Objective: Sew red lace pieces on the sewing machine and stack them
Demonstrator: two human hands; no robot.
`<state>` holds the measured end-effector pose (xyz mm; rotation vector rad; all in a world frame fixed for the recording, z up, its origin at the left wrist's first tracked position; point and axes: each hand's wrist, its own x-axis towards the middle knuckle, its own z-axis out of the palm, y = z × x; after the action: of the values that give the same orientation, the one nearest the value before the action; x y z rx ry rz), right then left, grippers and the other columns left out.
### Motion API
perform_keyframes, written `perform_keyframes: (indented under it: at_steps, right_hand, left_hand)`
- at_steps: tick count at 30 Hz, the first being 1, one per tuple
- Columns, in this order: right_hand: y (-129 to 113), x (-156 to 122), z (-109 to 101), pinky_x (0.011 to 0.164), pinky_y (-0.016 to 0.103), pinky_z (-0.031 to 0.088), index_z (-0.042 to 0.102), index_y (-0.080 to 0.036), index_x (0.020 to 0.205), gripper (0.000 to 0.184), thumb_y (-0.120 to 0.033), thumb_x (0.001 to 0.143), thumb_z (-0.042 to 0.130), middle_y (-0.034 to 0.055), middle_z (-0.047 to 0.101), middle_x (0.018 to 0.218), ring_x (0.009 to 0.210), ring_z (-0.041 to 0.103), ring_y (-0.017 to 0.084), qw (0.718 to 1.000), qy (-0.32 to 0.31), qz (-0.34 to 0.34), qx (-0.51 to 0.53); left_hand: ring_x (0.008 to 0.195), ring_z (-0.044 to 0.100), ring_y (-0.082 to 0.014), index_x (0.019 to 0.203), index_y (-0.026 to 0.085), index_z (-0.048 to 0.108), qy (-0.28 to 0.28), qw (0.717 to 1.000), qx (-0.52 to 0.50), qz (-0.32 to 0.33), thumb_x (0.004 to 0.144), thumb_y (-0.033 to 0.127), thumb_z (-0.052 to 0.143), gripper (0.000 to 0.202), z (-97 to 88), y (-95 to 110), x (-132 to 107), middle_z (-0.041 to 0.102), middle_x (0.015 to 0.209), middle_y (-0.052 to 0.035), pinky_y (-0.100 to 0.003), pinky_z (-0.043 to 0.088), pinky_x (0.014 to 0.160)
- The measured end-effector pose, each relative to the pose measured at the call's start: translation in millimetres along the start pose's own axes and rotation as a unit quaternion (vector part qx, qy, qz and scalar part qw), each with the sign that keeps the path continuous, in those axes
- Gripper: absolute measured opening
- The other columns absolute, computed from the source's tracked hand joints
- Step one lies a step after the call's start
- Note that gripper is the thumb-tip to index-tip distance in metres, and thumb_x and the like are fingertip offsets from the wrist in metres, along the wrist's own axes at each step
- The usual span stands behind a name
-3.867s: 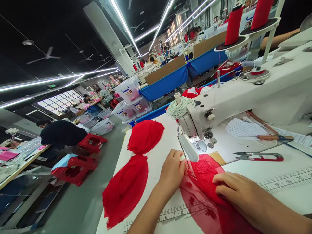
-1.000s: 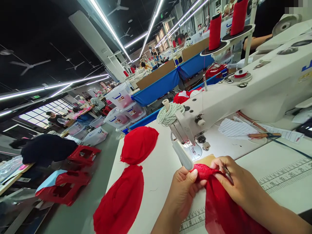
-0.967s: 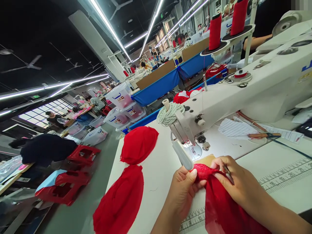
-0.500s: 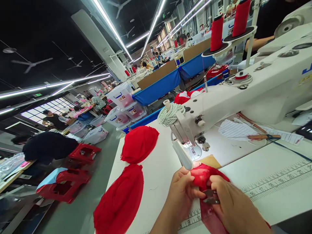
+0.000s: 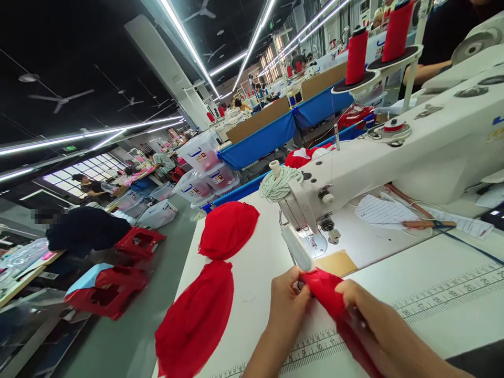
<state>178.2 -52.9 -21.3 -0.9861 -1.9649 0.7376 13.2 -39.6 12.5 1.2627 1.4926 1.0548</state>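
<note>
My left hand [image 5: 289, 299] is closed, pinching one end of a piece of red fabric [image 5: 325, 294] in front of the sewing machine [image 5: 378, 163]. Opposite it, my right hand [image 5: 378, 320] is closed too, gripping the fabric at thumb and forefinger. Blurred metal thread snips [image 5: 360, 323] show beneath those fingers. The fabric is drawn out between both hands and hangs down below the right one. Just above the left fingertips is the machine's pale lever-like part [image 5: 301, 252]. Two red fabric cups [image 5: 228, 228] lie on the white table to the left.
Red thread cones [image 5: 357, 58] stand on a rack behind the machine. A printed ruler [image 5: 444, 299] runs along the table front. Paper slips [image 5: 388, 210] and a wooden-handled tool [image 5: 425, 224] lie under the machine arm. Red stools [image 5: 106, 291] and a seated person [image 5: 86, 231] are at left.
The fabric has been stretched into a narrow strip, and my hands are farther apart. The snips' blades, plain before, are now blurred by the right fingers. The view has shifted slightly.
</note>
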Motion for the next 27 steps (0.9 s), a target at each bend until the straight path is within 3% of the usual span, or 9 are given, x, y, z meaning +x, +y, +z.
perform_keyframes:
  at_steps: [2,4,6,10,12,14,16,20,27]
  right_hand:
    - [-1,11,-21,0.048,0.022,0.044,0.034,-0.026,0.073,0.019,-0.028,0.092,0.037,-0.0033,0.054,0.067,0.053,0.049,0.013,0.992,0.016,0.065,0.103]
    - [2,23,-39,0.051,0.023,0.047,0.034,-0.026,0.07,0.025,-0.039,0.089,0.043,-0.0025,0.052,0.066,0.058,0.053,0.014,0.983,0.067,0.11,0.132]
    - [10,34,-51,0.053,0.025,0.049,0.036,-0.026,0.069,0.027,-0.044,0.084,0.048,-0.0018,0.054,0.067,0.061,0.056,0.016,0.976,0.104,0.144,0.124]
    - [35,47,-57,0.06,0.03,0.052,0.038,-0.026,0.071,0.018,-0.039,0.08,0.045,0.0014,0.064,0.073,0.067,0.063,0.02,0.975,0.154,0.159,-0.012]
    - [44,48,-57,0.06,0.035,0.051,0.044,-0.026,0.077,0.01,-0.036,0.078,0.044,0.005,0.068,0.078,0.069,0.065,0.024,0.964,0.184,0.168,-0.095]
    - [47,43,-57,0.062,0.038,0.051,0.05,-0.025,0.088,0.016,-0.034,0.077,0.044,0.0087,0.07,0.088,0.077,0.067,0.027,0.956,0.205,0.165,-0.13]
    - [42,36,-55,0.063,0.034,0.052,0.052,-0.025,0.093,0.017,-0.032,0.08,0.044,0.0072,0.07,0.095,0.078,0.068,0.024,0.964,0.196,0.124,-0.128]
    - [19,25,-47,0.052,0.023,0.049,0.054,-0.029,0.093,0.01,-0.027,0.086,0.047,-0.004,0.068,0.076,0.056,0.063,0.014,0.989,0.112,0.036,-0.084]
    - [0,29,-23,0.044,0.022,0.047,0.056,-0.027,0.086,0.007,-0.028,0.085,0.049,-0.0028,0.068,0.073,0.051,0.06,0.014,0.994,0.079,0.014,-0.068]
  left_hand:
    - [0.06,0.045,-0.0091,0.055,0.016,0.056,0.007,0.999,-0.008,0.033,0.07,0.028,0.066,0.022,-2.7,0,1,0.054,0.083,-0.0018,-0.02,0.034,0.045]
    - [0.063,0.05,-0.0094,0.059,0.015,0.058,-0.034,0.998,-0.051,0.031,0.07,0.033,0.07,0.024,-5.1,0,3,0.054,0.094,-0.0037,-0.021,0.039,0.049]
    - [0.052,0.049,-0.0067,0.066,0.015,0.059,-0.095,0.99,-0.106,-0.02,0.072,0.042,0.07,0.03,-6.5,-1,3,0.056,0.082,-0.0023,-0.02,0.037,0.045]
    - [0.035,0.041,-0.0029,0.07,0.014,0.056,-0.15,0.954,-0.229,-0.121,0.069,0.053,0.073,0.043,-4.1,-2,0,0.055,0.06,0.0028,-0.018,0.028,0.036]
    - [0.039,0.046,-0.0033,0.07,0.012,0.058,-0.149,0.942,-0.269,-0.136,0.067,0.049,0.077,0.042,-1.2,-1,-2,0.058,0.061,0.0013,-0.016,0.034,0.04]
    - [0.046,0.054,-0.0052,0.072,0.011,0.061,-0.137,0.936,-0.29,-0.143,0.066,0.045,0.079,0.039,1.3,0,-3,0.063,0.065,-0.0014,-0.016,0.043,0.049]
    - [0.056,0.062,-0.0085,0.075,0.011,0.064,-0.122,0.934,-0.303,-0.146,0.065,0.04,0.082,0.036,2.8,0,-3,0.069,0.073,-0.0038,-0.019,0.049,0.059]
    - [0.066,0.066,-0.0114,0.074,0.012,0.067,-0.104,0.931,-0.32,-0.142,0.062,0.032,0.085,0.029,4.3,-1,-3,0.072,0.079,-0.0044,-0.022,0.052,0.069]
    - [0.066,0.066,-0.0131,0.074,0.012,0.068,-0.089,0.927,-0.33,-0.154,0.062,0.036,0.084,0.032,3.2,0,-3,0.07,0.072,-0.0043,-0.025,0.053,0.07]
